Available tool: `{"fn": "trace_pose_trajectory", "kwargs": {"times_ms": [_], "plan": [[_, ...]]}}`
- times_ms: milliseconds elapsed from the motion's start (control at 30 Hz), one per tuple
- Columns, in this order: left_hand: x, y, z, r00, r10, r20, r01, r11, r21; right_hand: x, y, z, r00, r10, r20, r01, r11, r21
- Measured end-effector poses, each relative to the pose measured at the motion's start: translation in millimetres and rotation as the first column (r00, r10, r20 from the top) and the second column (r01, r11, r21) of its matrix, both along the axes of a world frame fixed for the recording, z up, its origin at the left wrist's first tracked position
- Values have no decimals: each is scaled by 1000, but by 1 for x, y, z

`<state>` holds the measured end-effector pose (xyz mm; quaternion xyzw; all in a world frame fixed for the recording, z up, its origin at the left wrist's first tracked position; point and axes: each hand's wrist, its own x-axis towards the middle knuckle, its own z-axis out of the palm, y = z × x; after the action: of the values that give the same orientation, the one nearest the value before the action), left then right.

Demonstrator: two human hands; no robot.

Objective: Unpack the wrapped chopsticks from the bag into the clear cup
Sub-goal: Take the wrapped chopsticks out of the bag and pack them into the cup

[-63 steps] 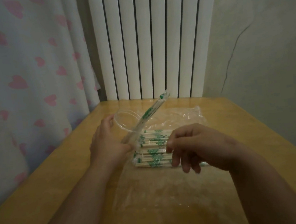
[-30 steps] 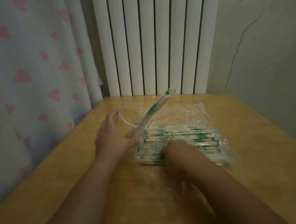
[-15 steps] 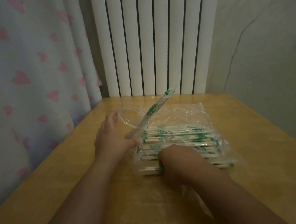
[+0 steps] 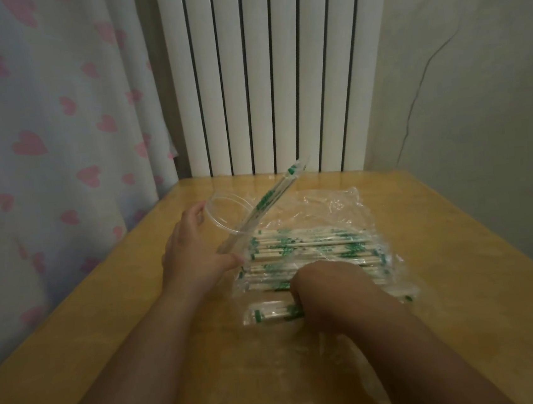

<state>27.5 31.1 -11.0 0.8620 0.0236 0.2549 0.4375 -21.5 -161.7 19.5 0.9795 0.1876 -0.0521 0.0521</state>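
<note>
While your left hand (image 4: pixel 191 252) curls round the tilted clear cup (image 4: pixel 227 219), where a leaning pair (image 4: pixel 268 198) of wrapped chopsticks sits, your right hand (image 4: pixel 323 288) pinches the near pair (image 4: pixel 270 315), just in front of the pile (image 4: pixel 312 246) in the bag (image 4: pixel 341 207). It looks light, stiff and film-slick. Grip it mid-length, not by the loose wrapper end.

cup (image 4: pixel 227 217) left of bag (image 4: pixel 333 206), chopsticks (image 4: pixel 312 246) in bag
</note>
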Motion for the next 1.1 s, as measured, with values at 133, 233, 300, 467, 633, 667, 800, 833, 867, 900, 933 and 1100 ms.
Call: {"fn": "trace_pose_trajectory", "kwargs": {"times_ms": [133, 233, 300, 467, 633, 667, 800, 833, 867, 900, 933, 1100], "plan": [[2, 1, -1, 1000, 3, -1, -3, 1000, -3, -7, 2, 13, 982, 72, 173, -101, 981, 167], [2, 1, -2, 1000, 3, 2, -3, 1000, -1, -11, 1, 23, 939, 87, 332, -180, 949, 260], [1, 0, -2, 1000, -3, -2, 3, 1000, -9, -13, 0, 25, 915, 59, 399, -197, 928, 316], [0, 0, -2, 1000, -9, 0, 9, 1000, 1, -13, -4, 28, 883, -73, 463, -151, 890, 430], [1, 1, -2, 1000, -5, 4, 5, 1000, -5, -8, -10, 23, 916, -178, 359, 8, 904, 427], [1, 1, -2, 1000, -8, 3, 8, 1000, -9, -8, -10, 24, 914, -187, 361, 1, 889, 459], [1, 1, -2, 1000, -9, -4, 9, 1000, -8, -14, -11, 31, 824, -357, 441, -148, 615, 774], [1, 1, -2, 1000, -8, -4, 8, 1000, -4, -15, -11, 31, 806, -396, 441, -173, 555, 814], [1, 1, -2, 1000, -8, -4, 8, 1000, -1, -15, -11, 31, 808, -414, 420, -165, 525, 835], [1, 1, -2, 1000, -9, -2, 9, 1000, 3, -14, -10, 30, 828, -416, 375, -124, 516, 847], [1, 1, -3, 1000, -10, 0, 10, 1000, 6, -13, -9, 29, 857, -411, 310, -59, 520, 852], [2, 1, -2, 1000, -6, 3, 6, 1000, 9, -4, -8, 19, 948, -316, 30, 236, 765, 599]]}}
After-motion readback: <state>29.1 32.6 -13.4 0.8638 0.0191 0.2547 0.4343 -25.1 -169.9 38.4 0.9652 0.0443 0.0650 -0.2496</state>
